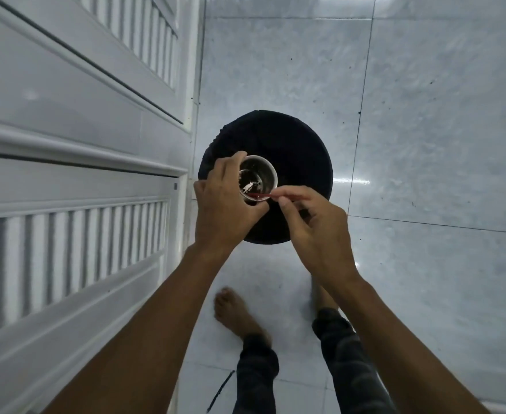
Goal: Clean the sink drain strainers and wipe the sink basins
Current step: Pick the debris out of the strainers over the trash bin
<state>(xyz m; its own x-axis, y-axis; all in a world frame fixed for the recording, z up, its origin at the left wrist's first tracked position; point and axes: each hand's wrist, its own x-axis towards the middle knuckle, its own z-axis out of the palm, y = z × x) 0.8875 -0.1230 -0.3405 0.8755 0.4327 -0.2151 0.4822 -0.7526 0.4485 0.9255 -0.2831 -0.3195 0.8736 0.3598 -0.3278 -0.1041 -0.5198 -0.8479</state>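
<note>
Here, left grip (222,204) clasps the strainer (260,176) above a bin (301,147); right grip (320,231) pinches a stick (263,195) inside.

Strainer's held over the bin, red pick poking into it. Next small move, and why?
Probably drag the red pick across the strainer floor toward its rim: pale debris clings inside. The left hand grips it above the black bin, and the right hand pinches the pick.
</note>
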